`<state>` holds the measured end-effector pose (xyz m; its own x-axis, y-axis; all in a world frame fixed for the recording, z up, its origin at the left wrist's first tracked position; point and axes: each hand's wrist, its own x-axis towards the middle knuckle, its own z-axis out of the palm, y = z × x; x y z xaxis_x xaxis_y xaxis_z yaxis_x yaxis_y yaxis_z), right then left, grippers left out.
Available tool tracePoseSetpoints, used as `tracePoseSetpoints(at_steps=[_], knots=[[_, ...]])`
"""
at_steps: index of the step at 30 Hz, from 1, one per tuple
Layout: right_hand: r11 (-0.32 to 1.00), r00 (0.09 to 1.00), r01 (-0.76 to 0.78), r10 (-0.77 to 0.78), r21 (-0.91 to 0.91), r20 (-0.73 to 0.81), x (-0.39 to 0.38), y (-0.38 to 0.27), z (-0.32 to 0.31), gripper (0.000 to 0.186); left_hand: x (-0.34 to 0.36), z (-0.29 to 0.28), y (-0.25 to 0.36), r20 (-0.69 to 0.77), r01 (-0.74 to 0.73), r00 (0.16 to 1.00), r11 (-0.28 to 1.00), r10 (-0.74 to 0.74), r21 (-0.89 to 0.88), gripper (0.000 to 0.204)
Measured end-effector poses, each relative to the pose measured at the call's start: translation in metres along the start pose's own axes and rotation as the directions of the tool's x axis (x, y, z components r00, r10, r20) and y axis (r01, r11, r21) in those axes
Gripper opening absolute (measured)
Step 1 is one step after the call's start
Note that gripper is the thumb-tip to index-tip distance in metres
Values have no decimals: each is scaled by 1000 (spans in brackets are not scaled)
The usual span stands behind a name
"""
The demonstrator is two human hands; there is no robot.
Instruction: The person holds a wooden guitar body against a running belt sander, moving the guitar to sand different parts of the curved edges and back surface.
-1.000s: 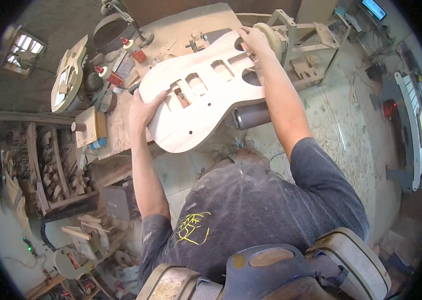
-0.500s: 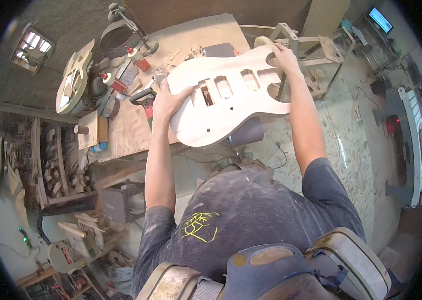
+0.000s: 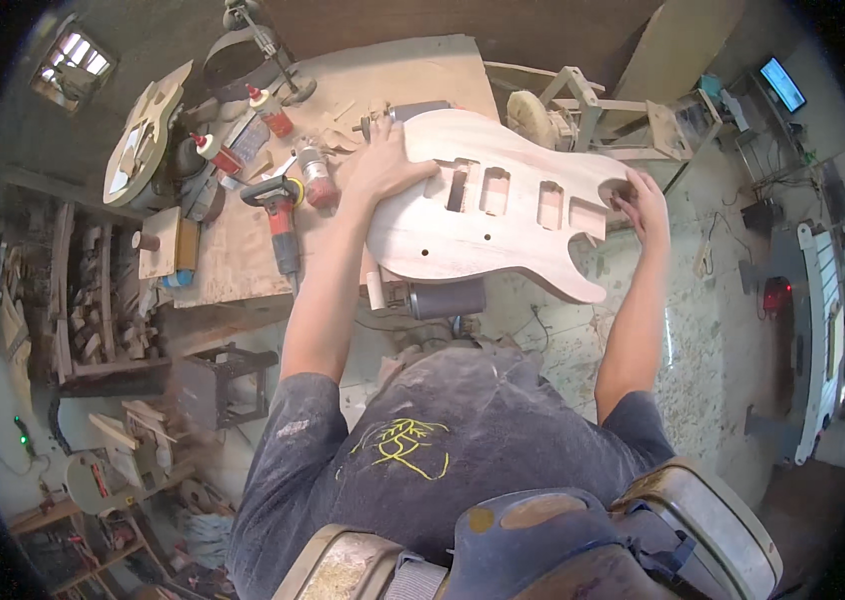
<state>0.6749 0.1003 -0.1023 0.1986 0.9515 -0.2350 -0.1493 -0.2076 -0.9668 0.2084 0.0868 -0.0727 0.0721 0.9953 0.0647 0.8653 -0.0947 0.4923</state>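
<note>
A pale, unfinished wooden electric guitar body, with several routed cavities and two small holes, is held over the front right part of the workbench. My left hand grips its left edge, thumb lying on the top face near a cavity. At the opposite end, my right hand has curled fingers at the horn beside the neck pocket; its fingertips are partly hidden. Grey cylinders show under the front edge and behind the far edge of the body.
Left of the body, a red and black power tool lies on the workbench. Near it stand glue bottles and a red-bodied tool. A desk lamp and another guitar body are farther back. A wooden frame stands right.
The guitar body has moved right and turned clockwise, its right end coming nearer me. My hands have moved with it, the right one lower. More of the power tool now shows.
</note>
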Motion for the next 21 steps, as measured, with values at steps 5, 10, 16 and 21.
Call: tracePoseSetpoints(at_steps=[5, 10, 16, 21], knots=[[998, 997, -52, 53, 30, -57, -25, 11, -26, 29, 39, 22, -6, 38, -121, 992, 992, 119, 45, 109], [999, 995, -54, 54, 0, -89, -15, 23, -48, 29, 79, 61, -21, 46, -198, 979, 979, 200, -40, 111], [998, 996, -51, 49, -32, -73, -11, 17, -55, 31, 89, 77, -21, 51, -210, 977, 978, 209, 16, 114], [996, 997, -56, 51, -74, -62, -9, 13, -54, 33, 79, 77, -17, 6, -199, 980, 980, 199, -3, 115]])
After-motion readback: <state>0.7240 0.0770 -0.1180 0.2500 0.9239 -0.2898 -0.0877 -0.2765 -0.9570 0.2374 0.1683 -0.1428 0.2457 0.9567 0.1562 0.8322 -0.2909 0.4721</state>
